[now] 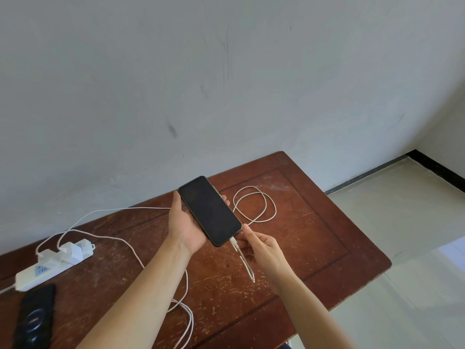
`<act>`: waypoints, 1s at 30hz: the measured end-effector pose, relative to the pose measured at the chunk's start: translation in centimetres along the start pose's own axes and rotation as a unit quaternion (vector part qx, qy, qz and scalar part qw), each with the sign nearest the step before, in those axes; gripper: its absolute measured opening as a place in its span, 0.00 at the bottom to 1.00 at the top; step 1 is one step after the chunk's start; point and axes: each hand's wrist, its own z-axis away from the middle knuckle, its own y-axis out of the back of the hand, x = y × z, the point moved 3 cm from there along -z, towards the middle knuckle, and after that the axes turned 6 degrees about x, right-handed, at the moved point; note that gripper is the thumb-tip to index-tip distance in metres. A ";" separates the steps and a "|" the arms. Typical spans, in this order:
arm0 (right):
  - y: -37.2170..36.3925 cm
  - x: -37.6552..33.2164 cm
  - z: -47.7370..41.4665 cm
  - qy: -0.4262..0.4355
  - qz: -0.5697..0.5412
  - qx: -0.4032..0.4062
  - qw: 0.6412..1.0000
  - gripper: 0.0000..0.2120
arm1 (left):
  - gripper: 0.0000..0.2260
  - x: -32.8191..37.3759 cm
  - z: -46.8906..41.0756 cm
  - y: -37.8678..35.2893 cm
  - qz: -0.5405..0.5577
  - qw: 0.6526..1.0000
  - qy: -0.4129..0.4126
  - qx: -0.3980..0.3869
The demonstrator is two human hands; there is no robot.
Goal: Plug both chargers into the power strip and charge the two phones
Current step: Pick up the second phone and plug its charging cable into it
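Left hand (185, 224) gripping dark phone (210, 210) above worktop (314, 235). Right hand (261, 250) pinching white cable plug (234, 241) at phone's near end.

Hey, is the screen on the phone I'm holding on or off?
Off, it seems: the phone in the left hand shows a uniformly black screen, though the right hand holds the cable connector at its port.

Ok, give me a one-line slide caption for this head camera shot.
Left hand holds a phone while the right hand fits a cable plug into it.
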 end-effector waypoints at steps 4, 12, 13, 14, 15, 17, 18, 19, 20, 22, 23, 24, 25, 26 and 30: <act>0.3 0.7 -0.2 -0.008 -0.005 -0.002 1.000 0.21 | 0.35 0.2 -0.1 0.1 -0.034 0.999 0.008 0.002; 0.6 1.0 -0.2 0.018 -0.021 -0.011 1.000 0.16 | 0.33 -0.3 0.0 -0.1 -0.050 0.999 0.008 0.009; 0.6 1.0 -0.1 0.018 -0.020 -0.014 1.000 0.16 | 0.33 -0.3 0.0 -0.1 -0.051 0.999 0.008 0.011; 0.7 1.1 -0.1 0.020 -0.019 -0.017 0.999 0.16 | 0.33 -0.4 0.1 -0.2 -0.053 0.999 0.007 0.012; 0.8 1.1 0.0 0.021 -0.017 -0.020 0.999 0.16 | 0.33 -0.5 0.2 -0.2 -0.052 0.999 0.008 0.014; 0.9 1.2 0.1 0.022 -0.018 -0.026 0.999 0.16 | 0.33 -0.7 0.3 -0.1 -0.053 0.998 0.008 0.013; 0.9 1.2 0.1 0.023 -0.021 -0.029 0.999 0.15 | 0.33 -0.7 0.3 0.0 -0.058 0.998 0.008 0.016; 0.9 1.2 0.2 0.024 -0.024 -0.030 0.999 0.14 | 0.33 -0.8 0.4 0.0 -0.061 0.998 0.008 0.017; 1.0 1.3 0.2 0.026 -0.027 -0.031 0.999 0.13 | 0.32 -0.7 0.4 0.0 -0.065 0.998 0.006 0.018; 1.0 1.2 0.2 0.032 -0.033 -0.033 0.998 0.12 | 0.32 -0.7 0.6 -0.2 -0.068 0.997 0.004 0.020; 1.1 1.2 0.3 0.036 -0.034 -0.034 0.998 0.12 | 0.31 -0.7 0.8 -0.3 -0.068 0.997 0.002 0.020; 1.1 1.3 0.2 0.040 -0.034 -0.035 0.998 0.12 | 0.30 -0.7 0.9 -0.4 -0.067 0.998 -0.001 0.018; 1.2 1.3 0.2 0.044 -0.035 -0.034 0.998 0.11 | 0.29 -0.7 1.1 -0.6 -0.069 0.997 -0.006 0.020; 1.3 1.3 0.2 0.048 -0.034 -0.033 0.998 0.11 | 0.28 -0.7 1.3 -0.5 -0.075 0.997 -0.012 0.023; 1.4 1.6 -0.1 0.051 -0.036 -0.029 0.998 0.11 | 0.25 -0.8 1.7 -0.1 -0.111 0.993 -0.003 0.035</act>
